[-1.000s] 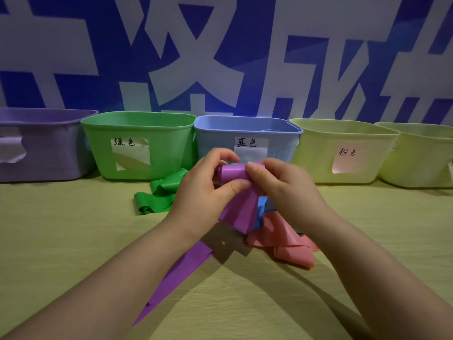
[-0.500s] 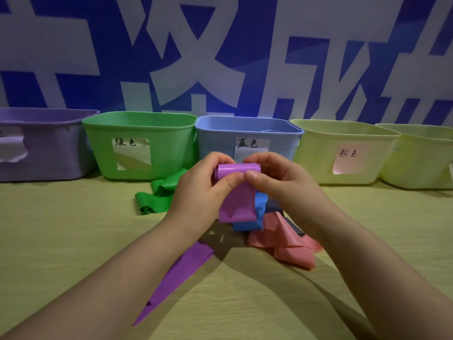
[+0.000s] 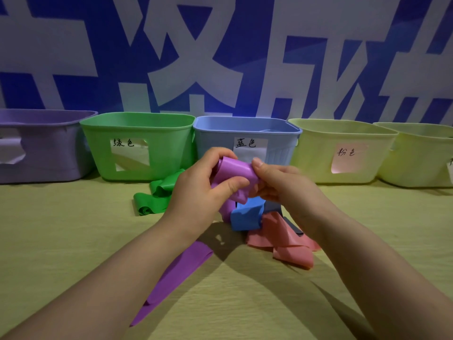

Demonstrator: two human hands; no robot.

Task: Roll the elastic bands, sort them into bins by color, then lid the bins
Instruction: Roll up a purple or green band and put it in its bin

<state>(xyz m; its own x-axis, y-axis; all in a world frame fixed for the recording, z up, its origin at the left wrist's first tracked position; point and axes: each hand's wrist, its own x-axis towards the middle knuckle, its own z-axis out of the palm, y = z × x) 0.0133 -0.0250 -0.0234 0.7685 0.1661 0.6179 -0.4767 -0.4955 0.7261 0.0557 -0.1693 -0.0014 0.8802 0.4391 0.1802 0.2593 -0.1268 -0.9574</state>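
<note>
Both hands hold a purple elastic band (image 3: 236, 171) above the table, its top end wound into a small roll. My left hand (image 3: 201, 192) grips the roll's left side with thumb in front. My right hand (image 3: 282, 187) pinches its right end. The band's loose tail (image 3: 176, 273) trails down onto the table toward me. Under the hands lie a blue band (image 3: 246, 215), a pink band (image 3: 284, 241) and a green band (image 3: 157, 195). Behind stand a purple bin (image 3: 41, 146), a green bin (image 3: 137, 123), a blue bin (image 3: 245, 126) and a pale yellow bin (image 3: 343, 133) labelled pink.
A second pale yellow bin (image 3: 421, 153) stands at the far right. All bins line the blue-and-white wall, open-topped. A dark flat piece (image 3: 293, 225) lies under the pink band. The yellow-green table (image 3: 73, 241) stretches toward me on both sides.
The purple roll has grown thicker as the hands turned it. More of the hanging band has been wound up, uncovering the blue band below.
</note>
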